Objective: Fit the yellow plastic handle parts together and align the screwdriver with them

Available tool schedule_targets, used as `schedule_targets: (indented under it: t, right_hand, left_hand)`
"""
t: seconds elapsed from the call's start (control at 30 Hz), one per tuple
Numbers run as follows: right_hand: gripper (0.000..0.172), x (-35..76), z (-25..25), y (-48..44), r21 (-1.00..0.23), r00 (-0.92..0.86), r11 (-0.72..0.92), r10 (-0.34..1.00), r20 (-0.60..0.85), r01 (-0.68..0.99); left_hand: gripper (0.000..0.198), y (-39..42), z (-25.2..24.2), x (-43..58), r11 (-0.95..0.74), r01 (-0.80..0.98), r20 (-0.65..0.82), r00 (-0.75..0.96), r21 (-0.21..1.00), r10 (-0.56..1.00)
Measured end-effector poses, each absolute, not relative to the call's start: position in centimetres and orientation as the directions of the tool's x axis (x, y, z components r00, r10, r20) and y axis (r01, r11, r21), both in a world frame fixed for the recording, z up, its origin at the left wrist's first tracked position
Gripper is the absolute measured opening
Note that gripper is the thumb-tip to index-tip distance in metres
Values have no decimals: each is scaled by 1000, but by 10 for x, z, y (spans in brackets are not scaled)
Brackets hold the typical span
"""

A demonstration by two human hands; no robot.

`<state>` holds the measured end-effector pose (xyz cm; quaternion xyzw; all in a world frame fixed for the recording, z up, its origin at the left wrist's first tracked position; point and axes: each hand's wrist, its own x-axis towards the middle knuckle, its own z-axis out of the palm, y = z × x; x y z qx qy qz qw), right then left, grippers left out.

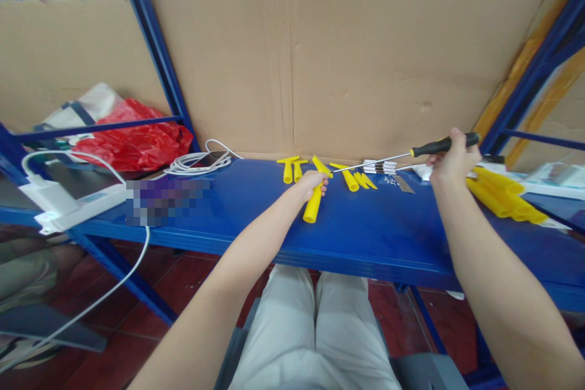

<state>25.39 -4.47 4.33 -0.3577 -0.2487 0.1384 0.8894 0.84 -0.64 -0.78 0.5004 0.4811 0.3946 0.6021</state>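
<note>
My left hand (312,184) is closed around a yellow plastic tube (312,208) that rests on the blue shelf (256,213). My right hand (452,161) grips the black-and-yellow handle of a screwdriver (439,146). Its thin metal shaft (372,163) runs left, and the tip ends just right of my left hand. Several small yellow T-shaped parts (292,169) and short yellow pieces (351,180) lie behind my left hand. A small stack of white and dark flat parts (379,166) sits under the shaft.
A pile of long yellow tubes (500,195) lies at the right. A coiled white cable (196,163), a red plastic bag (132,143) and a white power strip (68,201) are at the left. Cardboard (320,67) backs the shelf. My knees are below the shelf edge.
</note>
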Motion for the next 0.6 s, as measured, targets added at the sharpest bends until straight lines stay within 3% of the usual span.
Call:
schedule_targets:
  t: [0.6]
  right_hand:
    - [22,251,45,-48,-749,839,656,456,297,-91]
  left_hand:
    - [21,-7,-8,8,190,-21,-179,246,981,953]
